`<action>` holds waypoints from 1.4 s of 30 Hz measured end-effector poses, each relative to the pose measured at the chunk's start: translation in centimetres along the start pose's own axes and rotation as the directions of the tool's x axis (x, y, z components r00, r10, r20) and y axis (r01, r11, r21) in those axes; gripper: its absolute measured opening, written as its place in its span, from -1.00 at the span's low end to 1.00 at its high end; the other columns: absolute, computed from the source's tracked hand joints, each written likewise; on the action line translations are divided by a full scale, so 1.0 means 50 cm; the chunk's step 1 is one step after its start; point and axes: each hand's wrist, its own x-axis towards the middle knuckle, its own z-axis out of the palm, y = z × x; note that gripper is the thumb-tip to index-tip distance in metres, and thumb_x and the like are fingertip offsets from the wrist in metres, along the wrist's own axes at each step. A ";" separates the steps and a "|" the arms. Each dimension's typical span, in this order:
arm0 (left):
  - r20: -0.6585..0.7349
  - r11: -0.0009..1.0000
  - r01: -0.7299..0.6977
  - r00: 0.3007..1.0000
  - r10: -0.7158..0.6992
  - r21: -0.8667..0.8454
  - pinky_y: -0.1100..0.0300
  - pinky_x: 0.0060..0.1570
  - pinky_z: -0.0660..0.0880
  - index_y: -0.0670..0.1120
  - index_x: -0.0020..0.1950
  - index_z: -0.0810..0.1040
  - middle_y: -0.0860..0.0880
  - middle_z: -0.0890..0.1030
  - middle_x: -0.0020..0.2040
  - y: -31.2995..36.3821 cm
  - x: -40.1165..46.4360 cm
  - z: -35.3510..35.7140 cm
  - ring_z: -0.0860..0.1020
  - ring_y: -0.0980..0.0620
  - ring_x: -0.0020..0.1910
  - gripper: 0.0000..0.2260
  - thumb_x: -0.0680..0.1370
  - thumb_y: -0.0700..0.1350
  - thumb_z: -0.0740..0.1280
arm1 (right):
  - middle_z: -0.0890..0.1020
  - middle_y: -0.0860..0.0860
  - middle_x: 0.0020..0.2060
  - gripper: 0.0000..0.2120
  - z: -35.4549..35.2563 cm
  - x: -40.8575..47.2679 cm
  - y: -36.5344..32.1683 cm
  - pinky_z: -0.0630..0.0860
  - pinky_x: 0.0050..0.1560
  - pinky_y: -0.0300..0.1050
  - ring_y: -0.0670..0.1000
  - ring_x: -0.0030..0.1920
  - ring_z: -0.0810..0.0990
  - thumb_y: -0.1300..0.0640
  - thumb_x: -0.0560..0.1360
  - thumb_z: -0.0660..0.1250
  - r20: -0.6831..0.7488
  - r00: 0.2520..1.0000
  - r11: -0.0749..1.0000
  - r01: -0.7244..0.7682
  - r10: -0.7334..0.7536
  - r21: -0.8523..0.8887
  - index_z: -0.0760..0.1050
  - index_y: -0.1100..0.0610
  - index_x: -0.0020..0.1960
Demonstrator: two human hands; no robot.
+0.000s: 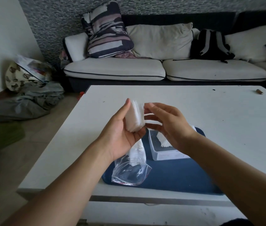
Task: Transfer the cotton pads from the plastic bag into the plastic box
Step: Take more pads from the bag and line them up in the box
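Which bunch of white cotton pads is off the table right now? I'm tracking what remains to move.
The stack of white cotton pads gripped in the left hand; the others lie in the clear plastic bag and clear plastic box.

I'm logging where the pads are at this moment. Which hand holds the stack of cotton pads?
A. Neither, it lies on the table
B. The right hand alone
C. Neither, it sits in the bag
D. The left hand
D: the left hand grips the stack of cotton pads above the table, while the right hand only reaches toward its edge.
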 end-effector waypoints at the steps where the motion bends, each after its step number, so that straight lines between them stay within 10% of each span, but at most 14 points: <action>1: -0.004 1.000 -0.011 1.000 0.012 0.025 0.24 -0.23 0.56 -0.16 0.23 0.61 -0.06 0.65 -0.16 0.000 -0.001 -0.001 0.58 0.07 -0.24 -0.55 0.53 0.16 0.37 | 0.63 0.30 0.13 -0.56 -0.003 0.001 0.002 0.61 0.04 -0.08 0.23 0.08 0.65 -0.05 0.47 0.39 -0.005 1.000 0.999 0.002 -0.002 -0.038 0.62 0.28 0.16; 11: -0.012 0.964 -0.083 0.996 0.089 0.254 0.24 -0.12 0.51 0.02 -0.14 0.78 0.04 0.72 -0.18 -0.007 -0.003 -0.002 0.62 0.12 -0.17 -0.90 0.41 -0.11 0.47 | 0.69 0.21 -0.11 -0.80 -0.002 0.004 0.011 0.62 -0.06 -0.14 0.08 -0.10 0.67 0.16 0.56 0.34 0.071 0.997 1.000 -0.014 0.014 0.001 0.66 0.29 -0.01; 18: -0.181 0.965 -0.113 0.971 0.158 0.238 0.25 -0.30 0.56 -0.11 0.21 0.61 -0.06 0.68 -0.10 -0.010 0.007 0.000 0.62 0.02 -0.09 -0.68 0.46 -0.19 0.49 | 0.62 0.21 -0.21 -0.77 0.003 0.007 0.015 0.63 -0.18 -0.18 0.04 -0.22 0.63 0.22 0.62 0.30 -0.085 0.990 0.989 0.101 -0.110 -0.110 0.59 0.41 -0.02; 30: -0.183 0.962 -0.154 0.963 0.197 0.227 0.24 -0.28 0.59 -0.13 0.23 0.62 -0.10 0.71 -0.03 -0.011 0.005 0.004 0.68 -0.02 -0.05 -0.50 0.32 -0.07 0.58 | 0.69 0.27 -0.25 -0.85 0.023 0.001 0.020 0.64 -0.11 0.27 0.31 -0.17 0.68 0.33 0.54 0.28 -0.095 0.971 0.901 0.162 -0.217 -0.403 0.64 0.26 -0.09; 42: -0.379 0.947 -0.165 0.887 0.265 0.275 0.20 -0.26 0.57 -0.09 0.09 0.62 -0.11 0.67 -0.06 -0.012 0.025 -0.020 0.63 -0.05 -0.07 -0.62 0.33 -0.20 0.61 | 0.64 0.21 -0.21 -0.86 0.008 0.005 -0.002 0.62 -0.26 -0.17 0.10 -0.22 0.67 0.36 0.57 0.24 -0.252 0.966 0.993 0.022 -0.050 -0.114 0.56 0.34 -0.10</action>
